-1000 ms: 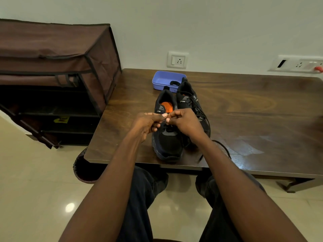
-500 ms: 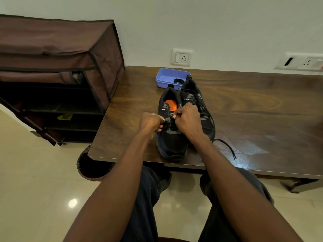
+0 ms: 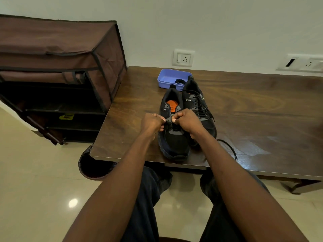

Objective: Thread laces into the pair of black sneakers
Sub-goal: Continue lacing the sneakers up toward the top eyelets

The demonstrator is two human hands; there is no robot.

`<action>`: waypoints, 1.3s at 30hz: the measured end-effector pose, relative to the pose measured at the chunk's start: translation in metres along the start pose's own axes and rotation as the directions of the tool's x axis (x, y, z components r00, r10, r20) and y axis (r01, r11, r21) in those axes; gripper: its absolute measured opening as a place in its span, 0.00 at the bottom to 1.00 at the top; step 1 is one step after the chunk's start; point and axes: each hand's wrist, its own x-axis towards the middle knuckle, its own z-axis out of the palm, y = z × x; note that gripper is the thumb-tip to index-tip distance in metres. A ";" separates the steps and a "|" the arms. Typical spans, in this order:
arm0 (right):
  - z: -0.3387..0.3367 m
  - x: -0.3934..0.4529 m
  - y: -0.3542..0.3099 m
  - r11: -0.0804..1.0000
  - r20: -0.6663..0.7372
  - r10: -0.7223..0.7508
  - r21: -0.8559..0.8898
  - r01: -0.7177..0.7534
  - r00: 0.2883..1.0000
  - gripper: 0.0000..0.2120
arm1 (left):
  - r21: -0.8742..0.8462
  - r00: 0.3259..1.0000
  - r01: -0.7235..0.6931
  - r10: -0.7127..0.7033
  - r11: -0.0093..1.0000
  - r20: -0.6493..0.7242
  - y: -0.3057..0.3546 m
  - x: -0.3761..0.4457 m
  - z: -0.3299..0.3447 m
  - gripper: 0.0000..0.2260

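Now | centre frame: left hand (image 3: 152, 122) and right hand (image 3: 187, 120) each pinching lace ends on near sneaker (image 3: 173, 137), grip clamped | far sneaker (image 3: 199, 105) looking laced; near one remaining.

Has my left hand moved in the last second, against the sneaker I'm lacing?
Yes. The left hand has drawn left, from over the tongue of the near sneaker to its left edge, away from the right hand.

- Two black sneakers (image 3: 174, 133) side by side on one wooden table (image 3: 253, 109)
- Two hands (image 3: 152, 122) at the nearer sneaker
- One blue tray (image 3: 167, 79)
- One loose lace end (image 3: 227, 145)
- Two wall sockets (image 3: 183, 58)
- One brown shoe rack (image 3: 61, 67)
- One bin (image 3: 92, 165)
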 end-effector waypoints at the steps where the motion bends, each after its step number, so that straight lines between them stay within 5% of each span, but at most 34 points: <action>1: -0.002 -0.001 0.000 0.998 0.037 0.038 0.050 -0.040 0.999 0.14 | 0.002 1.000 -0.003 0.003 1.000 0.003 -0.001 0.001 0.000 0.09; 10: 0.002 0.000 0.005 0.970 -0.028 0.086 0.231 -0.077 0.996 0.09 | 0.037 0.998 -0.038 0.036 0.999 0.048 -0.003 0.001 -0.002 0.09; 16: 0.009 -0.004 0.003 0.999 -0.118 -0.043 0.023 0.046 0.992 0.10 | 0.006 0.996 -0.054 0.054 0.999 0.066 -0.003 -0.004 -0.006 0.09; 19: 0.007 -0.005 0.002 0.999 -0.072 0.009 0.045 -0.006 0.997 0.13 | -0.004 0.997 -0.047 0.047 0.999 0.067 0.000 -0.006 -0.009 0.07; 22: -0.007 -0.004 -0.004 0.991 -0.016 -0.071 -0.119 0.068 0.997 0.14 | -0.009 0.991 -0.071 0.072 0.997 0.113 0.003 -0.011 -0.012 0.05; 26: -0.013 0.005 0.000 0.896 -0.056 -0.216 -0.408 0.175 0.975 0.17 | 0.214 0.957 -0.284 0.261 0.935 0.130 -0.002 -0.013 -0.007 0.05; 30: -0.013 0.009 0.004 0.837 -0.010 -0.221 -0.516 0.185 0.975 0.15 | 0.312 0.948 -0.317 0.297 0.896 0.112 0.001 -0.016 -0.007 0.05; 33: -0.025 0.005 -0.003 0.862 -0.031 -0.172 -0.489 0.135 0.985 0.13 | 0.107 0.969 -0.238 0.243 0.965 -0.041 0.006 -0.014 -0.023 0.05; 35: -0.032 0.003 -0.005 0.883 -0.034 -0.124 -0.461 0.094 0.992 0.12 | -0.185 0.922 -0.232 0.155 0.955 -0.356 0.009 -0.008 -0.044 0.04; 37: -0.037 0.001 -0.005 0.882 -0.039 -0.120 -0.463 0.089 0.992 0.11 | -0.489 0.776 -0.330 -0.063 0.808 -0.628 0.011 -0.003 -0.068 0.06; 39: -0.040 0.001 -0.005 0.888 -0.044 -0.124 -0.451 0.091 0.991 0.10 | -0.667 0.699 -0.383 -0.271 0.639 -0.662 0.006 -0.001 -0.083 0.06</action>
